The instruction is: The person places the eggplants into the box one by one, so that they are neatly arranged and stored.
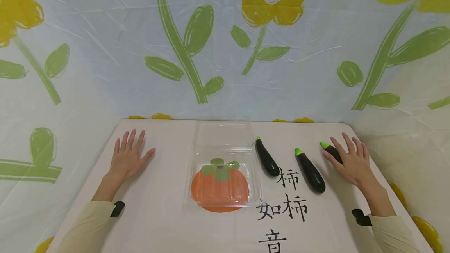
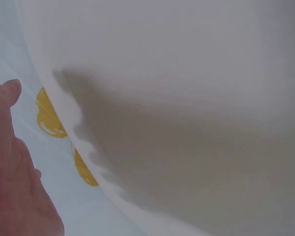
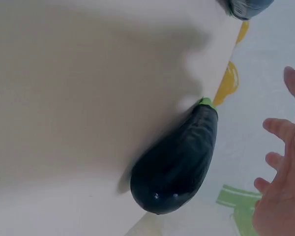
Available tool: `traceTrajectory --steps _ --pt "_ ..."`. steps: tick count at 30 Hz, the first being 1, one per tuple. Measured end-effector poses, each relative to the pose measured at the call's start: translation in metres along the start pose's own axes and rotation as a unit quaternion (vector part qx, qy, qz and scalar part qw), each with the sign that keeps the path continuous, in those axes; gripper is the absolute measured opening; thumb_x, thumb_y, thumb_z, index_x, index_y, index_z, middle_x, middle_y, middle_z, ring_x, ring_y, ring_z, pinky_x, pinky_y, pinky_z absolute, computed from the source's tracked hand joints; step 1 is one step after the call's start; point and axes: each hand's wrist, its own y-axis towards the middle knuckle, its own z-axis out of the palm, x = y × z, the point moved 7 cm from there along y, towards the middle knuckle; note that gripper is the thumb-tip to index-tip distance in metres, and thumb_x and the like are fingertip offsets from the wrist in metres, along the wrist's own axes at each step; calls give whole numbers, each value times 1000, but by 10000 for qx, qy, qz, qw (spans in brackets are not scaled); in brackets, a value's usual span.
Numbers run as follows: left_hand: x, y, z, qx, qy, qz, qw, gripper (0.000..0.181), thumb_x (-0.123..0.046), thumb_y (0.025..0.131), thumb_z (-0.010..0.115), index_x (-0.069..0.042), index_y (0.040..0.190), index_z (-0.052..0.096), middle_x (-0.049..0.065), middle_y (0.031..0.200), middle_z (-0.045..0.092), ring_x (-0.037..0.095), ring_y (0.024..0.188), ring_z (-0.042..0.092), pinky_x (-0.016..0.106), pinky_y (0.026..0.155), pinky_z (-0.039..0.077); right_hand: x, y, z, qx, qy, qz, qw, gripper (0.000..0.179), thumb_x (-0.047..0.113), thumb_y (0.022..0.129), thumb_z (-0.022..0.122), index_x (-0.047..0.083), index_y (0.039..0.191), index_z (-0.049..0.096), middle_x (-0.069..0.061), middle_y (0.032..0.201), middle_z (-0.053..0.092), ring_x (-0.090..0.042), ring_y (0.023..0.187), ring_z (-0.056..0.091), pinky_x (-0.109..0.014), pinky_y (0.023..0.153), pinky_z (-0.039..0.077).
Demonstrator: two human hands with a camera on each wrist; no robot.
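Black and glossy, with a bright green tip, one eggplant [image 1: 332, 152] lies on the pale tabletop [image 1: 161, 214], partly hidden below my right hand [image 1: 353, 163], whose fingers are spread and hold nothing. Two others lie to its left, green ends toward the far edge: a middle eggplant [image 1: 311, 171], and a slimmer eggplant [image 1: 267, 158] just beside the clear plastic clamshell box [image 1: 223, 179], which sits lid-back on a printed orange persimmon [image 1: 223, 209]. My left hand [image 1: 126, 159], also empty, fans its fingers over the tabletop's left side, well apart from the box.
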Motion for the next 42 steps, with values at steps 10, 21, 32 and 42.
traceTrajectory --steps 10,21,32,42 --pt "-17 0 -15 -958 161 326 9947 65 -26 97 68 10 146 43 43 147 32 64 129 35 74 106 30 18 -1 -14 -1387 402 -997 9845 66 58 105 48 -5 122 61 -36 133 49 -59 124 39 -77 104 23" --pt "-31 2 -20 -1148 -242 143 9930 40 -15 99 66 10 130 59 38 132 51 54 108 58 67 82 51 44 2 -19 -1717 560 -1433 9731 34 -2 82 75 -8 113 65 -33 120 60 -55 112 52 -71 94 37" --pt "-51 -1 -14 -1216 -666 143 9902 37 -14 99 68 8 128 63 33 125 56 50 105 61 63 77 55 67 4 -13 -1409 655 -1440 9773 42 -6 79 79 -11 118 64 -33 121 59 -54 113 53 -72 94 39" --pt "-72 1 -2 -931 -1133 -28 9892 40 -18 102 65 6 133 61 31 128 57 46 109 64 61 88 55 87 0 -6 -1301 729 -1528 9769 46 -4 78 80 -9 120 64 -31 122 60 -52 112 57 -70 93 42"
